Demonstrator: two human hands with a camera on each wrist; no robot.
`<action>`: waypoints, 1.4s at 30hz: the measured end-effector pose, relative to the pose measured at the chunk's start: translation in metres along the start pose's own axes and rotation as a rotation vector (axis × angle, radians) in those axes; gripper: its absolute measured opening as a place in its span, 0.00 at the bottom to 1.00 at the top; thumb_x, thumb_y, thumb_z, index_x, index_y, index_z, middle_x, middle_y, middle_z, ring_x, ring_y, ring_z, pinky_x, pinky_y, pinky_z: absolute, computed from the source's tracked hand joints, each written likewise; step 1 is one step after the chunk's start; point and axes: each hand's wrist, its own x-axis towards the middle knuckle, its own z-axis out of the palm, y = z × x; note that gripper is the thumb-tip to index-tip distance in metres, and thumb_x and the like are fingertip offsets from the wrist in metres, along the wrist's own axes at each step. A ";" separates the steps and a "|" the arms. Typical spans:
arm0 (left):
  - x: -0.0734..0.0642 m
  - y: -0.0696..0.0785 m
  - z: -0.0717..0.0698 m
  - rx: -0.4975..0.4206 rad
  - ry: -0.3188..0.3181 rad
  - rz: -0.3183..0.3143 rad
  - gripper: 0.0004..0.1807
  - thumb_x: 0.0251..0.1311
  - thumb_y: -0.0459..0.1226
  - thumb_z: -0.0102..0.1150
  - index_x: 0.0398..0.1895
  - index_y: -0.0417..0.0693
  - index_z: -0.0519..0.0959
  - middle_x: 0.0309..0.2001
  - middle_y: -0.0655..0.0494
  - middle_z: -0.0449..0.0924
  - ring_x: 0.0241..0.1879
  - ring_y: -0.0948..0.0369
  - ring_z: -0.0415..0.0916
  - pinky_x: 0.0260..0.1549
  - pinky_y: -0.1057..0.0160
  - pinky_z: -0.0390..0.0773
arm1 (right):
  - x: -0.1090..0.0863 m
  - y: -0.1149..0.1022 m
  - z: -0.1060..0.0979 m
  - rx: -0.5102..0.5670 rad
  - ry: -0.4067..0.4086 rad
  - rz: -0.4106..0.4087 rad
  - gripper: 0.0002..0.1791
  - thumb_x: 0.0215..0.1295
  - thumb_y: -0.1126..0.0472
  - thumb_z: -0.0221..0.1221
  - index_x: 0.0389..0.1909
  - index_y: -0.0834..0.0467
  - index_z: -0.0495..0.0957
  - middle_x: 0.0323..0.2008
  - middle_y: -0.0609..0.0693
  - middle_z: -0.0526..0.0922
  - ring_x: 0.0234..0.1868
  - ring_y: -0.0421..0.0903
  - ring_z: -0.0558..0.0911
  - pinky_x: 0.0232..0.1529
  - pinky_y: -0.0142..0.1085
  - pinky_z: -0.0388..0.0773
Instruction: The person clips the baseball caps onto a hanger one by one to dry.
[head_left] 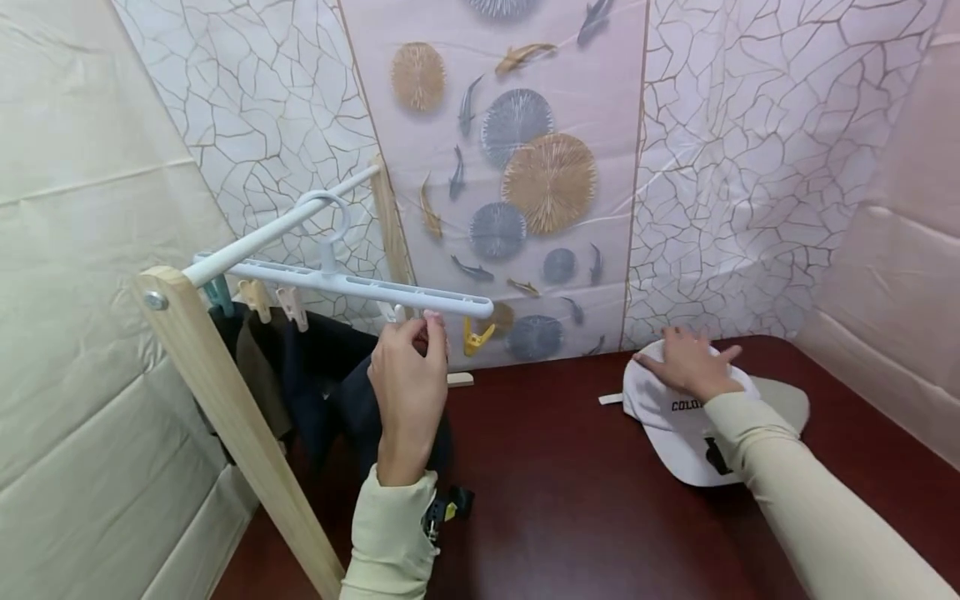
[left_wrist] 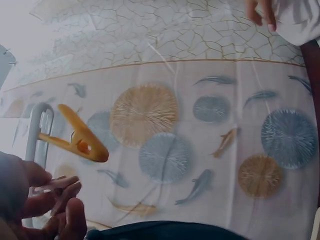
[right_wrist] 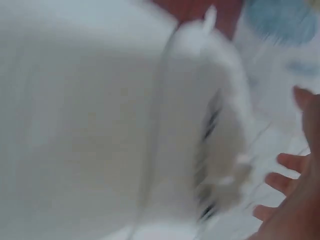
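Note:
My left hand [head_left: 408,383] is raised at the front end of a pale blue clip hanger [head_left: 397,292]. Between its thumb and fingers it pinches a pale pink clothespin [left_wrist: 64,190]. A yellow clothespin [head_left: 477,337] hangs at the hanger's tip, just beyond that hand, with nothing in it. Over the crown of a white baseball cap [head_left: 678,442], my right hand [head_left: 690,365] is spread with its fingers apart; whether it touches the cap I cannot tell. The cap lies on the table with dark lettering on its front. The right wrist view is blurred.
A wooden rack post [head_left: 240,433] and a white rail [head_left: 277,225] carry the hanger. Dark headwear or cloth [head_left: 330,400] hangs from several clothespins. A greyish cap brim [head_left: 783,404] shows beside the white cap. Fabric walls enclose the dark red table [head_left: 555,500].

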 end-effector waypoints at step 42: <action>0.007 0.006 -0.015 -0.059 -0.153 -0.167 0.23 0.71 0.49 0.66 0.54 0.38 0.84 0.37 0.49 0.90 0.39 0.52 0.87 0.50 0.45 0.80 | -0.002 0.013 -0.045 0.202 -0.238 -0.245 0.35 0.69 0.56 0.66 0.62 0.82 0.69 0.53 0.77 0.80 0.53 0.68 0.81 0.55 0.59 0.78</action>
